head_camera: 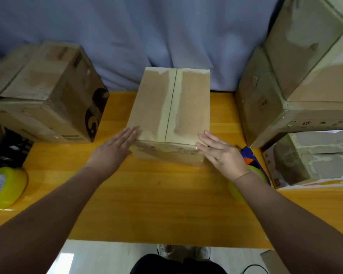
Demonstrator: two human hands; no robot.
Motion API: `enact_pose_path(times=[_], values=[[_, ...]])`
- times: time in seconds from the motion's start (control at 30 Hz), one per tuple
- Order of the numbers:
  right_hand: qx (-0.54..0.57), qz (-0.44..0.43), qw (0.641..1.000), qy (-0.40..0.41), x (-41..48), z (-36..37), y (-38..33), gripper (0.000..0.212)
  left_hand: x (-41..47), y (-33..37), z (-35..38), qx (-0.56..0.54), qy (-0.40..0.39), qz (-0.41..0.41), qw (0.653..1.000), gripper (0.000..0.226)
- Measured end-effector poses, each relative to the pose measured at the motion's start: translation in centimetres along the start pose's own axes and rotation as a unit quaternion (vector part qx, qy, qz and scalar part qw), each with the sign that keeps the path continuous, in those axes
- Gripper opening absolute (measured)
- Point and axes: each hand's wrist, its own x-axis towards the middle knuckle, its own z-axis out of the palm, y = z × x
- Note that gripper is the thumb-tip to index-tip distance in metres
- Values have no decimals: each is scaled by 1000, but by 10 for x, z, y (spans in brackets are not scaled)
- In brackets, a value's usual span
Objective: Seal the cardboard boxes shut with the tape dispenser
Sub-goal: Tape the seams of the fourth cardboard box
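Head view: straight, relaxed fingers [130,135] of the left hand [115,149] and right hand [222,153] are pressed flat on the near top corners of the cardboard box [170,103], with the tape dispenser [251,165] seen just right of that box.

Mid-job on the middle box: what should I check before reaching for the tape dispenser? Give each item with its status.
1. Top closed: the middle box has its flaps meeting along the seam: ok.
2. Hold: left hand and right hand flat on its near corners: ok.
3. Reach: tape dispenser just beyond the right wrist: ok.
4. A hand free to take it: not ok, both touch the box.
5. Fresh tape already across the seam: cannot tell.
6. Dispenser's tape end ready: cannot tell, hidden.
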Motion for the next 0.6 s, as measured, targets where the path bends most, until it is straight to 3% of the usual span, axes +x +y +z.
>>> enact_pose_path(times=[0.1, 0.27, 0.37, 0.47, 0.53, 0.6], values=[[-8, 56, 998, -18, -9, -9, -2, 51, -7, 6, -1, -41, -17, 38, 998, 72], [-65, 93, 993, 23, 22, -22, -46, 67, -13, 4, -5, -95, 85, 111, 986, 71], [-68, 92, 988, -105, 76, -5, -93, 61, 9, 0, -14, -136, 117, 101, 979, 72], [-100, 126, 960, -230, 99, 28, -106, 58, 30, -1, -8, -128, 29, 122, 984, 51], [-135, 144, 948, -248, 97, 44, -102, 61, 35, -5, 0, -124, -9, 142, 982, 51], [-188, 134, 944, -234, 91, 53, -100, 67, 35, -10, 7, -91, 1, 151, 984, 58]])
